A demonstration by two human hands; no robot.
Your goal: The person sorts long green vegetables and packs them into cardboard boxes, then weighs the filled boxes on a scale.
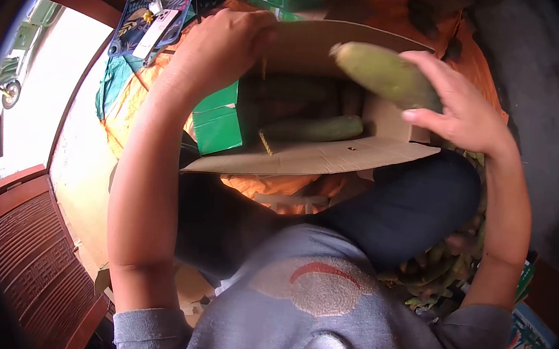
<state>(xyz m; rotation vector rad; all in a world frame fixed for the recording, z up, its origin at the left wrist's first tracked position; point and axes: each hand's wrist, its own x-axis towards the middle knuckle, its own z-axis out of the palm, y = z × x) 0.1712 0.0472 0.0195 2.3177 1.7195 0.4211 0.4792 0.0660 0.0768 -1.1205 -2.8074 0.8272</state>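
An opened cardboard box (314, 159) sits in front of me, brown inside with green printed outer flaps. Inside it lies a long green melon (317, 128), and darker shapes further in are hard to make out. My right hand (461, 107) holds another green melon (381, 70) above the box's right side, thumb below it and fingers over the top. This melon is slightly blurred. At the box's back left corner, my left hand (228, 40) is curled against the edge of the cardboard; its fingertips are partly hidden.
A white phone (157, 33) rests on a dark leaf-patterned tray (125, 40) at the back left. Orange sheeting (477, 75) spreads around the box. By my right knee is a pile of green produce (441, 262). A carved wooden panel (33, 259) stands at left.
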